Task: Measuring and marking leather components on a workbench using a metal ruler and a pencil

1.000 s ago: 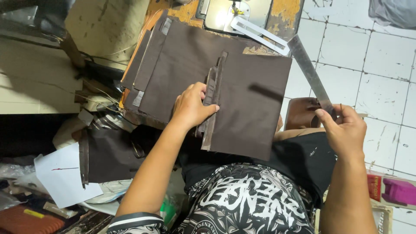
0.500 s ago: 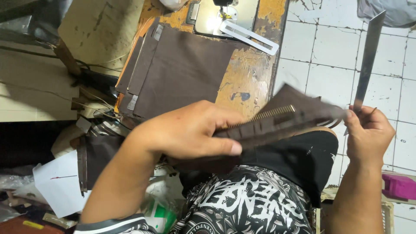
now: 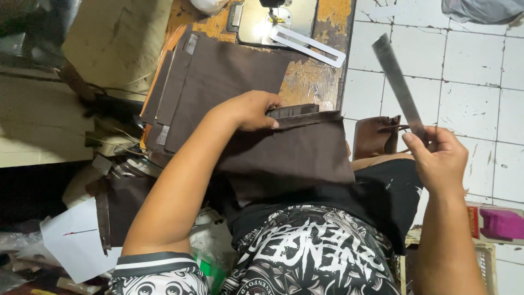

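Note:
My left hand [image 3: 252,111] grips the top edge of a dark brown fabric panel [image 3: 295,158] with a zipper strip along it, held over my lap at the edge of the wooden table [image 3: 311,82]. My right hand [image 3: 436,161] holds a long metal ruler [image 3: 397,83] by its lower end, raised over the tiled floor to the right of the panel. More dark brown panels [image 3: 218,76] lie stacked on the table beyond my left hand.
A sewing machine base [image 3: 273,19] and a white slotted template [image 3: 311,46] sit at the table's far end. A brown leather piece [image 3: 376,136] lies by my right knee. Scraps and white paper [image 3: 71,240] pile up at left; a pink object [image 3: 499,224] sits at right.
My left hand lifted one brown panel off the stack and has brought it down over my lap. My right hand swung the ruler up, then tilted it leftward.

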